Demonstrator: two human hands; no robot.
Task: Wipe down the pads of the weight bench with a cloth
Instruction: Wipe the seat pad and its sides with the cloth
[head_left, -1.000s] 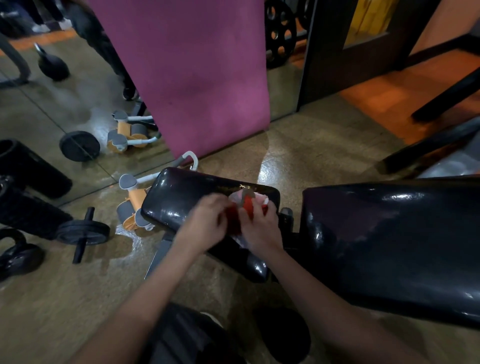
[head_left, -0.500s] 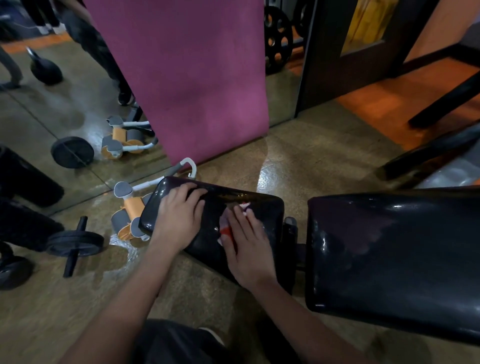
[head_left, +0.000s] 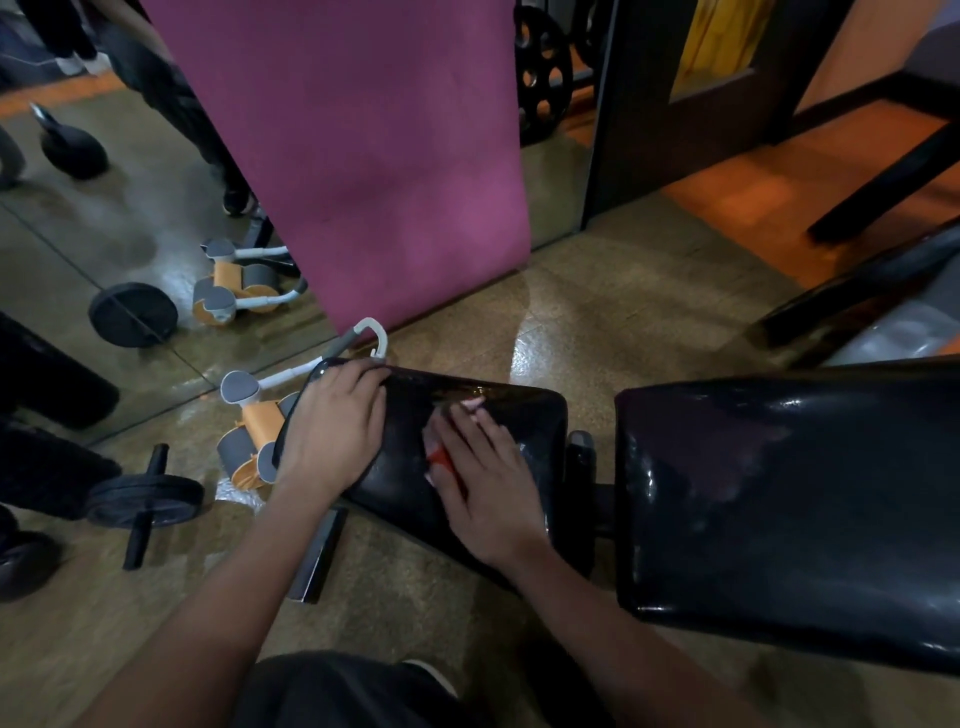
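A: Where's the cloth (head_left: 440, 457)?
B: Flat under the right hand (head_left: 485, 483) on the small pad (head_left: 524, 415); left hand (head_left: 332, 423) splayed, bracing.
A: Advice?
B: Overlapping strokes, reach edges.

A glossy brown speckled floor (head_left: 597, 312) turns orange at far right. A purple mat (head_left: 353, 156) leans on the mirror wall (head_left: 104, 208); a dark doorframe (head_left: 628, 104) stands right.
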